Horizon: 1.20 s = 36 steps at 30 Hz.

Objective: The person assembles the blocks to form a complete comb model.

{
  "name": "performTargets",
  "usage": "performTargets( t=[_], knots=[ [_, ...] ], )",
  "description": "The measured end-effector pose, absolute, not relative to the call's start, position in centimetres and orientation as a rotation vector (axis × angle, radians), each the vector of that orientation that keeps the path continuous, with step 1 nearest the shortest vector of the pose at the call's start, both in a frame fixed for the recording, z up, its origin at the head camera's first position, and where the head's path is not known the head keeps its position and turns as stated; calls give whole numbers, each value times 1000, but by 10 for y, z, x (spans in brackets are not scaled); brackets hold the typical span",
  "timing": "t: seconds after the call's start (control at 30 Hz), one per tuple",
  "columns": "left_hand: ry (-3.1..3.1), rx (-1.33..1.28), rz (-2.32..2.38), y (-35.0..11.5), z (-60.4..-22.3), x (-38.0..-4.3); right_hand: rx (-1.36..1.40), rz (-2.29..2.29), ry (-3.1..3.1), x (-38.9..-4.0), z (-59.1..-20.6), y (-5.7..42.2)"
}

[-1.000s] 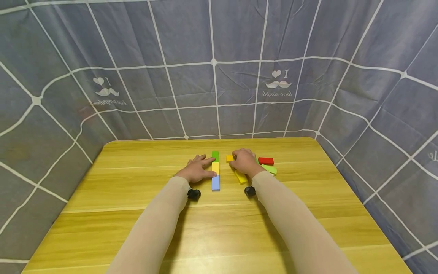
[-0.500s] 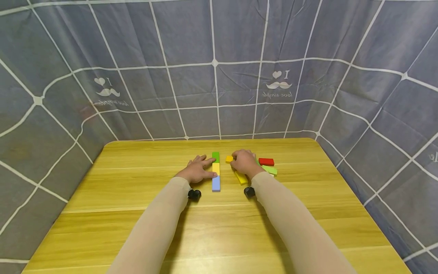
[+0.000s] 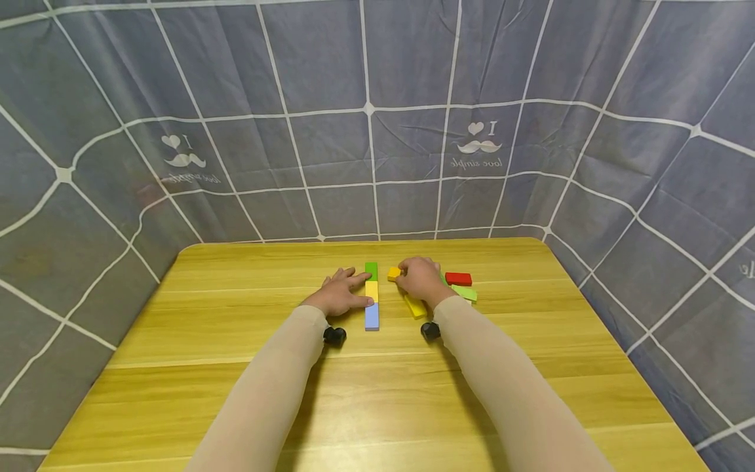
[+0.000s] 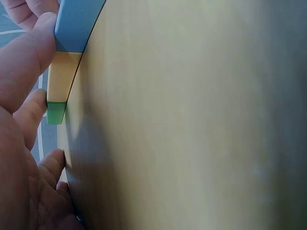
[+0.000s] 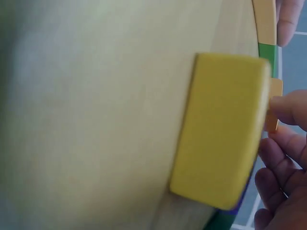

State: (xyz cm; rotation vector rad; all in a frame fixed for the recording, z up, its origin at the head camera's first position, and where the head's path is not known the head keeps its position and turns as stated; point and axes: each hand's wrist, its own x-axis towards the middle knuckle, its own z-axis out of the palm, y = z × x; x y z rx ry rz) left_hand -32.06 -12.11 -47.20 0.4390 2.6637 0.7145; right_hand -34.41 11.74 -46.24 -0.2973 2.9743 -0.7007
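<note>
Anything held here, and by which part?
The right hand pinches the orange block by its right end; the left hand only touches the row of blocks.

The table [image 3: 377, 393] has a smooth, wood-grained top with a soft sheen toward its near edge. On the table, the blue block [image 3: 371, 316] and the loose yellow block [image 5: 218, 129] look smooth, more satin than glossy. Behind the table hangs a creased grey curtain [image 3: 324, 78], cloth or thin plastic; over the table, the sleeves [image 3: 259, 387] look like smooth, matt cloth and the wrist pieces [image 3: 335, 336] like black plastic.
</note>
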Motion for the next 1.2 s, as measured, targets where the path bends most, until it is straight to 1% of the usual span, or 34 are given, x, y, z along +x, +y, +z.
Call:
performTargets(
  t=[0.5, 0.83, 1.03, 1.2],
  knots=[
    [2648, 422, 740, -123, -472, -319, -429, -740, 2989, -327, -441, 113],
    [2662, 437, 720, -123, -472, -318, -556, -662, 2965, -302, -428, 111],
    [2672, 446, 712, -122, -469, -317, -644, -649, 2929, -287, -431, 109],
    [2673, 455, 707, -121, -467, -317, -643, -691, 2874, -273, -434, 109]
  ],
)
